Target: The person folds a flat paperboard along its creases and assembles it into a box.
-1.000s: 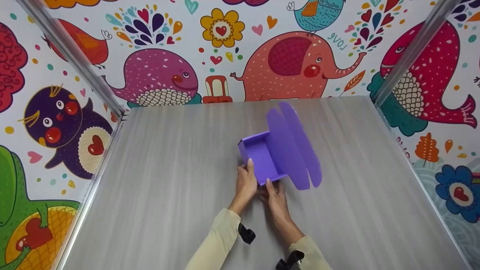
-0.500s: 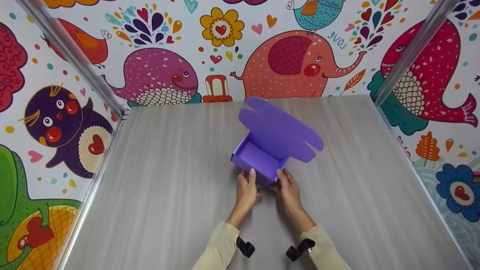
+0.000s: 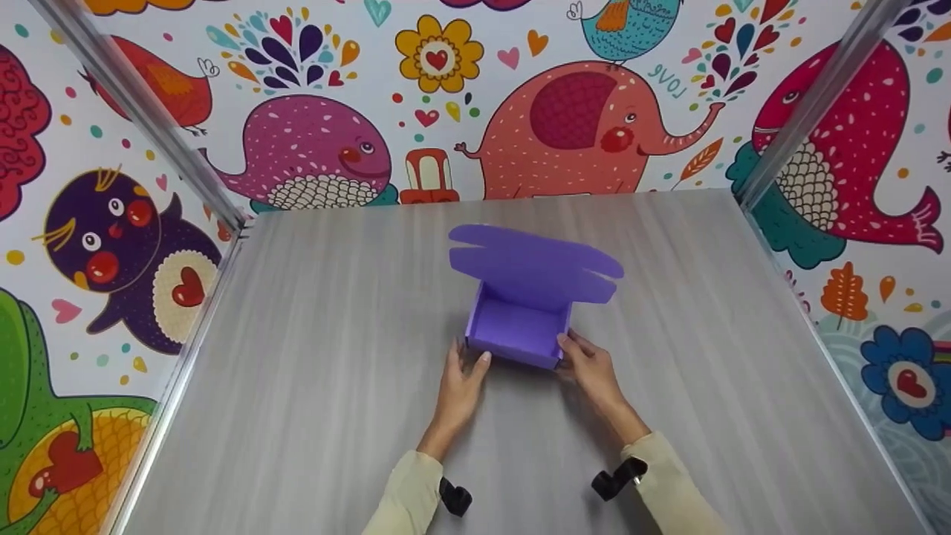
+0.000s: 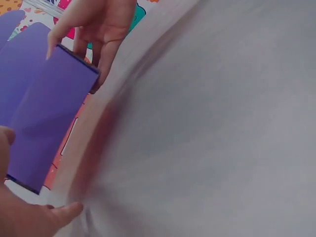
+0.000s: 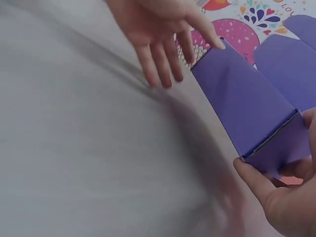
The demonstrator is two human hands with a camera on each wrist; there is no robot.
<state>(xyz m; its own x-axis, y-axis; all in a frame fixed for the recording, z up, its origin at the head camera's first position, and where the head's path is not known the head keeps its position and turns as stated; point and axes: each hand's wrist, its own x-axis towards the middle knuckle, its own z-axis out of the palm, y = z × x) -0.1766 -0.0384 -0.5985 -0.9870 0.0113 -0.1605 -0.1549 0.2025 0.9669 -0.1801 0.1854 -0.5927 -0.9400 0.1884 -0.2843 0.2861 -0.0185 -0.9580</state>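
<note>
A purple cardboard box [image 3: 520,334] with its lid [image 3: 531,260] raised stands at mid-table in the head view, its inside bare. The right hand [image 3: 594,371] grips its front right corner, thumb at the front edge and fingers along the side, as the right wrist view of the box [image 5: 242,98] shows. At the front left corner is the left hand [image 3: 457,394]. From the right wrist view, that left hand [image 5: 158,24] has its fingers extended, with only the thumb at the box's corner. Part of the left hand [image 4: 29,217] lies outside the left wrist view.
The box stands on a grey wood-grain table [image 3: 334,312]. Walls with cartoon animals [image 3: 579,134] enclose the back and sides, with metal corner posts [image 3: 817,104]. Black wrist straps [image 3: 455,496] hang below both sleeves.
The box has turned counterclockwise, so its front now faces the person and its lid points to the back wall. The hands have moved apart, the left loosening its hold.
</note>
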